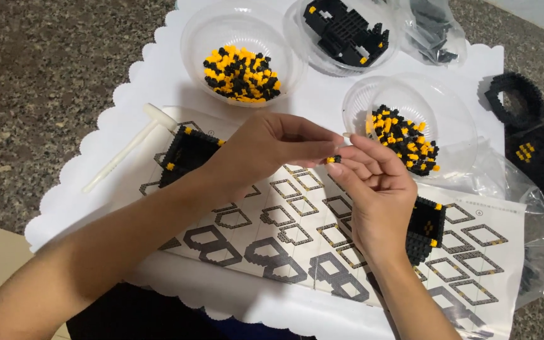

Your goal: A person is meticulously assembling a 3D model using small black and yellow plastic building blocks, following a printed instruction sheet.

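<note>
- The left hand [272, 148] and the right hand [376, 186] meet above the instruction sheet [297, 233], fingertips pinched together on a tiny black and yellow brick piece [333, 159].
- Both hands grasp that piece between thumb and forefinger; it sits right between them, clear of the sheet.
- Just beyond the right hand stands a clear bowl [454, 119] of black and yellow bricks.
- Under the right wrist lies a black built block [424, 230] with yellow studs.
- Behind the left hand rests another black built part [187, 154], with a white tool [127, 151] beside it.
- Farther off, a second bowl [190, 44] holds more bricks on the white worktop [152, 82].
</note>
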